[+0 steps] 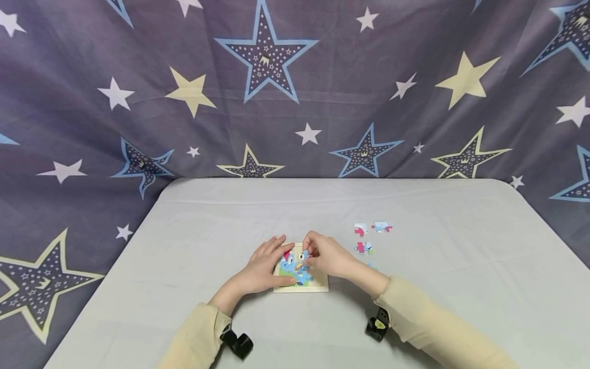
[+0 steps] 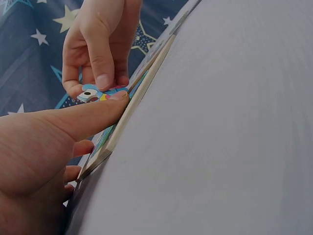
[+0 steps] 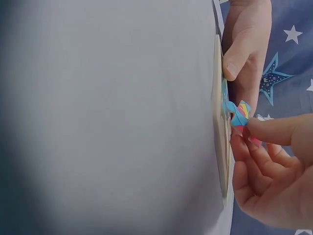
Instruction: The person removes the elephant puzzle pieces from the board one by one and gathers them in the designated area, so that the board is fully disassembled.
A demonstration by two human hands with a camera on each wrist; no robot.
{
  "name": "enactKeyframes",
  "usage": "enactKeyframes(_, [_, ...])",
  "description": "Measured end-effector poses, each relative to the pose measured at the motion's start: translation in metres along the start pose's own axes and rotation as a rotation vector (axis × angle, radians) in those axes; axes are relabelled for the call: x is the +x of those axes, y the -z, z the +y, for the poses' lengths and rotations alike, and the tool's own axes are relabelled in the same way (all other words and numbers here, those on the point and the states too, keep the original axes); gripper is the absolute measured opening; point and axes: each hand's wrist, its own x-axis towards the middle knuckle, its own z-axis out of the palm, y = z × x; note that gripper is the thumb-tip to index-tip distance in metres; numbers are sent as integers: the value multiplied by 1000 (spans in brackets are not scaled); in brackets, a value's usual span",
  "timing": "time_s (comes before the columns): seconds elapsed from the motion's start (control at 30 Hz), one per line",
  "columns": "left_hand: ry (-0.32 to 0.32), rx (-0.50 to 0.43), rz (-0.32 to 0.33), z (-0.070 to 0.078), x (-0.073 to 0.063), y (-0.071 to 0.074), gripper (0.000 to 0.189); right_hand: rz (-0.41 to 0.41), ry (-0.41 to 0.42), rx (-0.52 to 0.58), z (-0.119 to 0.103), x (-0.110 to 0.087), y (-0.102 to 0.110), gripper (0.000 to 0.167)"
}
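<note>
A small wooden jigsaw tray (image 1: 301, 289) with a blue cartoon picture lies on the table. My left hand (image 1: 260, 271) rests along its left side, thumb across the front part and the other fingers spread toward the far left corner. Over the tray's right half, my right hand (image 1: 329, 256) pinches a jigsaw piece (image 3: 238, 117) between thumb and fingertips. The piece is blue with yellow and pink parts, and in the left wrist view a printed eye shows on it (image 2: 88, 94). It is tilted, close over the tray, and partly hidden by the fingers.
Right of the tray lie loose jigsaw pieces: a pink and white one (image 1: 361, 229), a blue one with pink tabs (image 1: 382, 226) and a pink and blue one (image 1: 364, 248). Another (image 1: 372, 266) is partly behind my right wrist. A star-patterned curtain (image 1: 322, 102) hangs behind the table (image 1: 207, 220).
</note>
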Motion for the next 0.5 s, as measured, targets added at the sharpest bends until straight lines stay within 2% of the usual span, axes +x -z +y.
enactKeyframes(0.5, [20,3,-5,2,1,0,78,101,-31,39,8,-4,17,19])
